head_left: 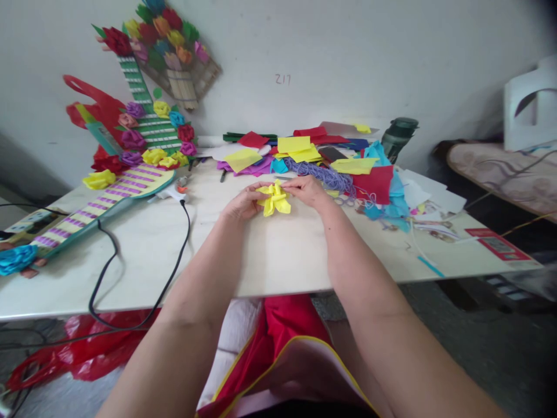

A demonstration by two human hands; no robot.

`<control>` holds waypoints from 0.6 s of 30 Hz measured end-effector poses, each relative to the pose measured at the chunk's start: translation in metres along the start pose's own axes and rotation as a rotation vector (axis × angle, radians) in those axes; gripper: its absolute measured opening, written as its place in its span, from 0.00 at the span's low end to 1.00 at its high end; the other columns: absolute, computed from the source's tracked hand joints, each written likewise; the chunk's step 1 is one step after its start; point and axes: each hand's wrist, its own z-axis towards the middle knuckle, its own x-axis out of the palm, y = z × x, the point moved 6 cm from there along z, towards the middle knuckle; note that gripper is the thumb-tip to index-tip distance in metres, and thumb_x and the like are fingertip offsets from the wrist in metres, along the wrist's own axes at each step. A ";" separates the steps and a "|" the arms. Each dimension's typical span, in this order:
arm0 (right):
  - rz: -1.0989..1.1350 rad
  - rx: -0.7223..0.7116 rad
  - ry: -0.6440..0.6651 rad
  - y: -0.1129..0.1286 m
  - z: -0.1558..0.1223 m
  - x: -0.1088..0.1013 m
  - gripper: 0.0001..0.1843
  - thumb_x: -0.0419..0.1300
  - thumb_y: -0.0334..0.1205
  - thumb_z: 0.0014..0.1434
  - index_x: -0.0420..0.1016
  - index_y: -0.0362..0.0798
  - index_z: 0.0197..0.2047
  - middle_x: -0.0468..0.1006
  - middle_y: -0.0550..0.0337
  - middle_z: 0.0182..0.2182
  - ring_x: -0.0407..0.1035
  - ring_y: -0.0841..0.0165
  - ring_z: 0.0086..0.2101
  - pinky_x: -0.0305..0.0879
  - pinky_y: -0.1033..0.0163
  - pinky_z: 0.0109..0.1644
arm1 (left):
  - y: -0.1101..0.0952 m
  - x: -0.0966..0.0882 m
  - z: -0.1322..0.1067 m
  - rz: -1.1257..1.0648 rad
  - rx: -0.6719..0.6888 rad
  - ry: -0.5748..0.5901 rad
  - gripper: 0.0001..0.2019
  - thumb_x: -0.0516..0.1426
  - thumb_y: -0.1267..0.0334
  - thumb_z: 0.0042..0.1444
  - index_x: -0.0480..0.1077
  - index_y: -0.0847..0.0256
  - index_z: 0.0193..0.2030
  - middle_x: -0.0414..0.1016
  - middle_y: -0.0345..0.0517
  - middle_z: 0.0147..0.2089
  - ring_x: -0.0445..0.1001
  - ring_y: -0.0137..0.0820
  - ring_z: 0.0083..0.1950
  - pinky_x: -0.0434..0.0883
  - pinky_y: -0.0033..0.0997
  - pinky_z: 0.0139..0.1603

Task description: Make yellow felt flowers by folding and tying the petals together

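Observation:
A yellow paper flower (277, 200) with several petals is held just above the white table, between my two hands. My left hand (247, 201) is closed on its left side, thumb and fingers pinching a petal. At the upper right of the flower, my right hand (306, 190) pinches with thumb and forefinger at its edge; the fingertips are small in view, and a thin dark tool lies just behind them. Behind the hands lie yellow paper sheets (242, 159) and a bundle of purple yarn (319, 174).
Decorated boards with paper flowers (159, 130) stand at the left. A glue gun (176, 190) trails a black cord (188, 232) over the table's front edge. Red paper (378, 184), blue crepe scraps (397, 191) and a dark green bottle (398, 139) are at the right back.

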 end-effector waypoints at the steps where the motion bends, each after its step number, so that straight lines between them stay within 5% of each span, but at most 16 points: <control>1: -0.013 0.006 -0.001 0.001 -0.001 -0.001 0.10 0.65 0.39 0.56 0.85 0.56 0.42 0.85 0.61 0.41 0.78 0.62 0.42 0.72 0.59 0.47 | 0.000 0.000 0.000 -0.002 0.002 -0.003 0.18 0.63 0.78 0.38 0.75 0.64 0.40 0.80 0.45 0.35 0.79 0.31 0.32 0.75 0.28 0.33; 12: -0.095 -0.135 0.022 0.007 0.004 0.004 0.11 0.62 0.34 0.58 0.85 0.51 0.41 0.85 0.56 0.40 0.77 0.66 0.41 0.69 0.63 0.46 | 0.000 0.000 0.000 0.011 0.003 0.000 0.18 0.63 0.77 0.39 0.74 0.64 0.40 0.81 0.46 0.36 0.79 0.31 0.32 0.74 0.27 0.31; 18: -0.181 -0.016 0.002 0.009 -0.002 -0.001 0.11 0.62 0.41 0.59 0.84 0.58 0.44 0.85 0.62 0.42 0.78 0.64 0.42 0.69 0.62 0.44 | -0.001 -0.001 0.000 0.024 0.014 0.001 0.18 0.64 0.76 0.39 0.73 0.64 0.40 0.80 0.45 0.35 0.79 0.30 0.31 0.74 0.27 0.32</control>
